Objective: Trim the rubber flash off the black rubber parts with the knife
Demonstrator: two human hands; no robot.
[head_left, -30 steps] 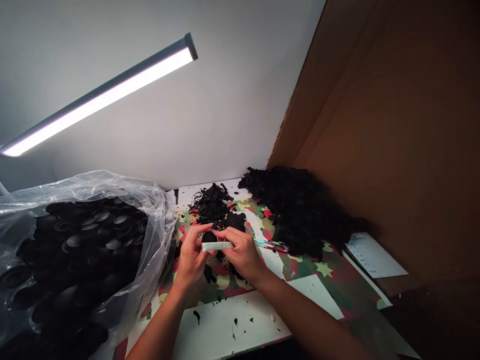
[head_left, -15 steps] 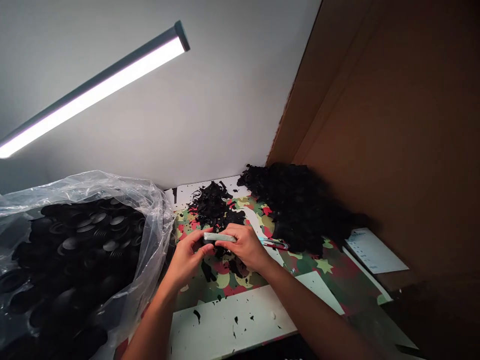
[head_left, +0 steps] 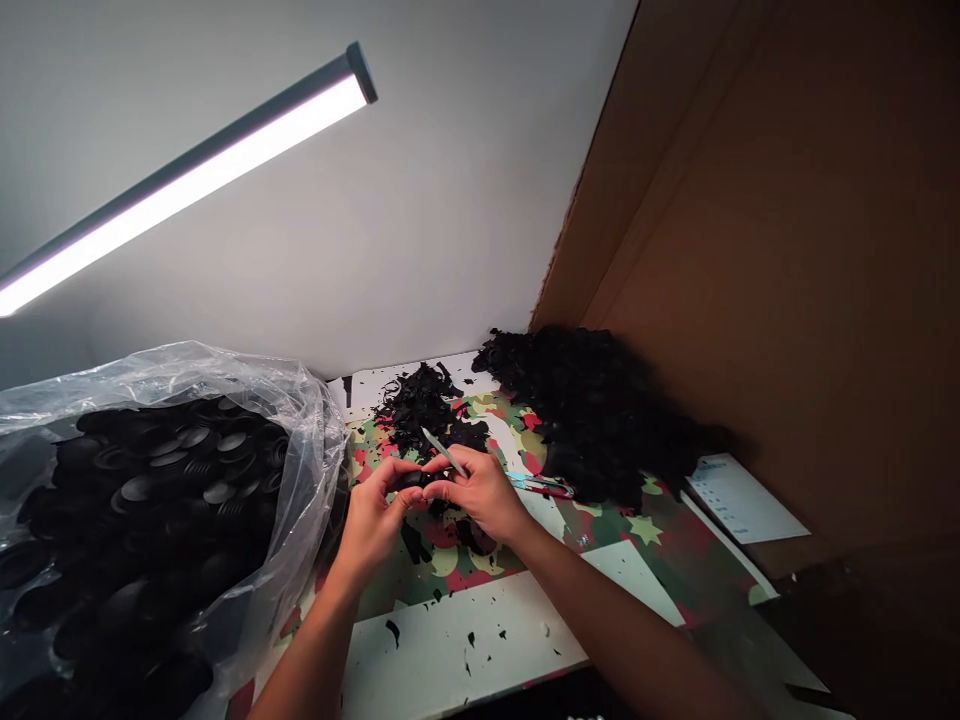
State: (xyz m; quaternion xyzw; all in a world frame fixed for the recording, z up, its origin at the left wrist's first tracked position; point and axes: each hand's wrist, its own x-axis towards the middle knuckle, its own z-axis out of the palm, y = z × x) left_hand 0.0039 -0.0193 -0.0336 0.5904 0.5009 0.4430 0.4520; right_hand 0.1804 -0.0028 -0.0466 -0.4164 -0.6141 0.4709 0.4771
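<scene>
My left hand pinches a small black rubber part above the patterned table cover. My right hand holds a thin pale-handled trimming tool, its tip slanting up and to the left over the part. The two hands touch at the fingertips. A pile of black trimmings lies just beyond them.
A clear plastic bag full of black round rubber parts fills the left side. A bigger heap of black parts sits at the right against a cardboard wall. Small scissors, a paper sheet and a lit lamp bar are nearby.
The pale tool lay level across both hands before; now it tilts up with its end pointing to the upper left. My hands have shifted slightly up and left.
</scene>
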